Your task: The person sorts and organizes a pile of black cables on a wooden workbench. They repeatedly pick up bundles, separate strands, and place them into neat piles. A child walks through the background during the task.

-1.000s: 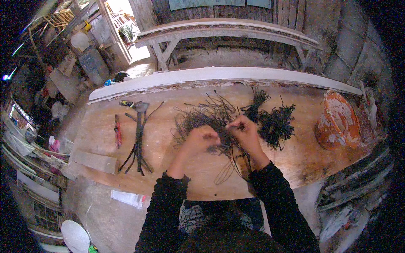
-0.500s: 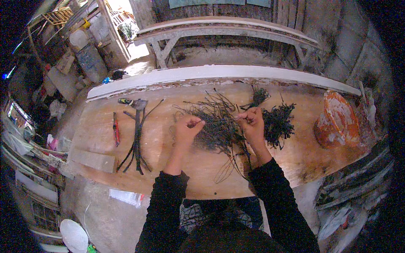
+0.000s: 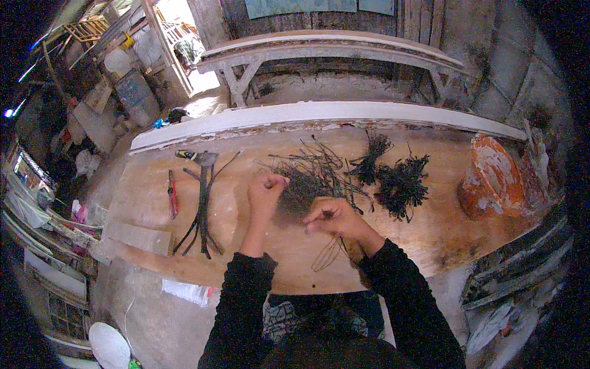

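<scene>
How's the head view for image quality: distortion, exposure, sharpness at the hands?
Head view: strong fisheye, so the white plank along the workbench bows and the corners go black; the doorway at upper left is blown out, while the bench is evenly lit with soft shadows; both hands, left and right, look slightly soft, and the thin wires merge together.

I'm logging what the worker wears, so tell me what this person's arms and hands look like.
Both forearms are covered by long black sleeves that end at the wrists. The left hand and right hand are bare: no gloves, and no rings, watch or bands can be made out at this size. The sleeve fabric looks plain, without visible markings.
</scene>
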Tool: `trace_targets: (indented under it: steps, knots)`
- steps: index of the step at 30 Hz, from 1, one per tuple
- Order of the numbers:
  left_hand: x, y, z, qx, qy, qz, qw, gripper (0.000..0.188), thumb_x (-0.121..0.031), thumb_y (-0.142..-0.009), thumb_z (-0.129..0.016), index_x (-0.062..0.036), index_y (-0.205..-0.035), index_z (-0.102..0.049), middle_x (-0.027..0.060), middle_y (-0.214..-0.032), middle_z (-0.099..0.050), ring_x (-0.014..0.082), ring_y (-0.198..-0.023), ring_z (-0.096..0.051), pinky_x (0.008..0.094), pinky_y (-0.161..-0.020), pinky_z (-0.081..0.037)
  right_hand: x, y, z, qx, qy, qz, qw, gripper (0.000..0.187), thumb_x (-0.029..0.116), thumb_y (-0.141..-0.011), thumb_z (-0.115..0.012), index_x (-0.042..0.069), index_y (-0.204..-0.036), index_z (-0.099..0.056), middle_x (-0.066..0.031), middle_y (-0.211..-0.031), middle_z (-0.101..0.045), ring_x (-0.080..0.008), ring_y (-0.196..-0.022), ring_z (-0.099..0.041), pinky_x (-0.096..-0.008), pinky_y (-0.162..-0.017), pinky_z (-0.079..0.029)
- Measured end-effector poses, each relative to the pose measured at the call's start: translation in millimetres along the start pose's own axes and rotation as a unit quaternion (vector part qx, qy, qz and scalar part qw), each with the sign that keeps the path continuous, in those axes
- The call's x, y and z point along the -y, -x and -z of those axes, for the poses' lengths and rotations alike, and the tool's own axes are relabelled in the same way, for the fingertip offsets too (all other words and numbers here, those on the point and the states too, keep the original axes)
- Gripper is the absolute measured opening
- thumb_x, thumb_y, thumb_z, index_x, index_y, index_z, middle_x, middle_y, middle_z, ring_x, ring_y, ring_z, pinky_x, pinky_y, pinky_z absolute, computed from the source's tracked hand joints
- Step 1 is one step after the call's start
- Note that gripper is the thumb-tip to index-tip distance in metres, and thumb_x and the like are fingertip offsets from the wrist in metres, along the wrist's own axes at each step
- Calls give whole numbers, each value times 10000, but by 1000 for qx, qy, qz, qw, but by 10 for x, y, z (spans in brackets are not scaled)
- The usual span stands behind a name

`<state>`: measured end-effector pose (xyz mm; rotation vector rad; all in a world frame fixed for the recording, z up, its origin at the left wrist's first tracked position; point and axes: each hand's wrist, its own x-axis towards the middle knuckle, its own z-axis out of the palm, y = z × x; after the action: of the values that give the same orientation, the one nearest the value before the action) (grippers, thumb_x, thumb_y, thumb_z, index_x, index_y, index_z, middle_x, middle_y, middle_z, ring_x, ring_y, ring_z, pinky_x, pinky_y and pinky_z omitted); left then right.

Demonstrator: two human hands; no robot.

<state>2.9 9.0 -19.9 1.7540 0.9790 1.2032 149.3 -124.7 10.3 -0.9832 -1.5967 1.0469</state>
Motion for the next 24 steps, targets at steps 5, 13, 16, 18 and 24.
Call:
trace_targets:
  steps: [5, 13, 16, 18, 24]
  knots:
    - [-144, 102, -106, 108, -82, -91, 987, 82, -71, -691, -637, -23, -731, -585, 42, -703, -558, 136, -652, -529, 252, -602, -430, -274, -6, 103, -174, -27, 46, 983, 58, -3, -709, -598, 17, -744, -556, -42, -706, -556, -126, -717, -551, -234, -645, -426]
    - [-434, 441, -323, 499, 40, -83, 862, 142, -114, -694, -634, -47, -767, -533, 41, -774, -536, 164, -774, -518, 276, -698, -409, -380, -47, 397, -415, 188, 4, 890, 233, -27, -668, -515, 67, -873, -572, -89, -854, -540, -213, -756, -509, -294, -691, -413]
    - [-392, 459, -343, 528, 108, -54, 841, 152, -128, -688, -645, -47, -748, -531, 40, -767, -533, 164, -741, -514, 277, -689, -407, -425, -11, 394, -395, 241, 10, 886, 225, 2, -685, -526, 85, -884, -592, -81, -860, -536, -203, -782, -501, -288, -696, -413]
    - [-377, 406, -285, 515, 77, -70, 851, 157, -130, -684, -651, -48, -744, -531, 40, -737, -529, 162, -720, -509, 280, -670, -406, -437, -14, 404, -401, 255, 0, 880, 183, 18, -689, -547, 89, -847, -607, -77, -859, -534, -196, -798, -497, -286, -697, -413]
    - [-441, 160, 30, 250, 40, 9, 967, 123, -101, -681, -647, -31, -685, -545, 13, -656, -527, 106, -663, -496, 239, -611, -403, -336, -18, 441, -418, 172, 14, 892, 75, 52, -648, -638, 77, -716, -619, -74, -829, -535, -189, -833, -500, -286, -693, -415]
